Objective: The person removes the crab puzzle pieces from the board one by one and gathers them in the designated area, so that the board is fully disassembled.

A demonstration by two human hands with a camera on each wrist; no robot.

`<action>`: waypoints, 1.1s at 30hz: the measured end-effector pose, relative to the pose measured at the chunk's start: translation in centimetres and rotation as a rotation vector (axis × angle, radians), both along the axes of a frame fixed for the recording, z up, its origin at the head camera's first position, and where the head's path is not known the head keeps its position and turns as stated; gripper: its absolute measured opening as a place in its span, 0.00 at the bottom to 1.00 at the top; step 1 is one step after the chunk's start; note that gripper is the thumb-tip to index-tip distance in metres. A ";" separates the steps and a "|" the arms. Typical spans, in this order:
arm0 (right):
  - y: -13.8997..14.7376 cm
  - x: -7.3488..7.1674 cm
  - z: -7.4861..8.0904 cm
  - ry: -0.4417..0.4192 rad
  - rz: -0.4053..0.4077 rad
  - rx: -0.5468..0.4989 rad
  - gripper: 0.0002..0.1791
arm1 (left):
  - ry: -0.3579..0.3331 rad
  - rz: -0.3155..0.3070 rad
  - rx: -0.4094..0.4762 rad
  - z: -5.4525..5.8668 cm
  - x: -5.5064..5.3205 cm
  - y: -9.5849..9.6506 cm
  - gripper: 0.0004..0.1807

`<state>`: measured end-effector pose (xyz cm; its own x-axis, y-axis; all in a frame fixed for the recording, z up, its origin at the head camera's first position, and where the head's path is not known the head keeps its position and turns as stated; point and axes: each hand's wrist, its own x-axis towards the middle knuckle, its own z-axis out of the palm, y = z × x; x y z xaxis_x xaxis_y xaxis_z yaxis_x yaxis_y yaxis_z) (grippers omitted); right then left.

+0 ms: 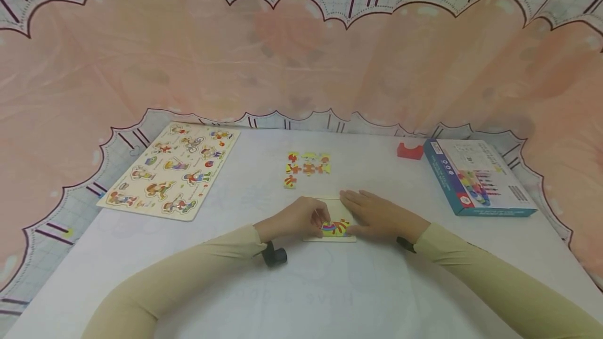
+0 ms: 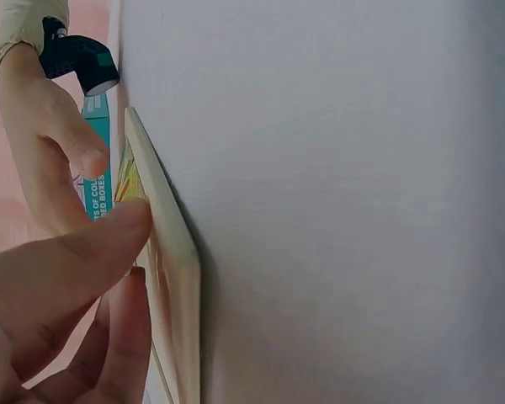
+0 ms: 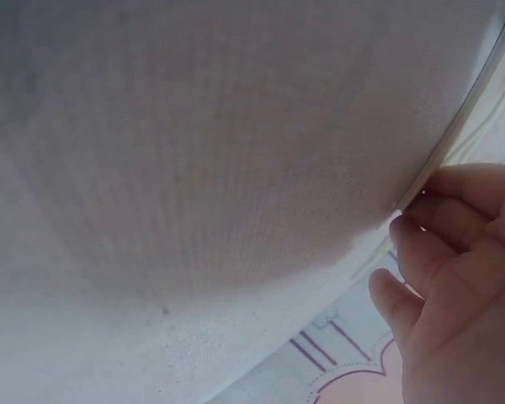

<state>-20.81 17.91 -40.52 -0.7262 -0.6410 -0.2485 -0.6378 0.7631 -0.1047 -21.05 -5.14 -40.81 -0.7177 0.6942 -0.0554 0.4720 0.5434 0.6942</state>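
A small pale wooden puzzle tray (image 1: 330,239) lies on the white table between both hands. Yellow puzzle pieces with red rays and a rainbow (image 1: 337,228) sit along its near side. My left hand (image 1: 305,216) pinches a puzzle piece at the tray's left part, thumb and fingertips together; the fingers cover most of that piece. In the left wrist view the thumb (image 2: 122,223) presses by the tray's raised rim (image 2: 181,269). My right hand (image 1: 381,216) rests along the tray's right edge with fingers extended. From the right wrist view, its fingertips (image 3: 408,231) touch the tray's side.
Behind the tray lie several loose yellow-and-red puzzle pieces (image 1: 308,168). A large picture board (image 1: 171,171) is at left. A red block with a curved notch (image 1: 410,151) and a blue-white box (image 1: 480,177) stand at right. A patterned curtain (image 1: 301,67) hangs behind.
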 end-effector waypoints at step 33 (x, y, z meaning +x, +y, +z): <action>-0.1 -0.1 0.0 0.022 0.033 0.014 0.44 | -0.047 0.117 0.032 0.0 -1.4 -1.3 0.12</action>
<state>-20.92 17.85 -40.56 -0.7100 -0.6613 -0.2420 -0.6647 0.7428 -0.0798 -22.40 -6.43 -40.84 -0.7912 0.6076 -0.0704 0.3729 0.5704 0.7319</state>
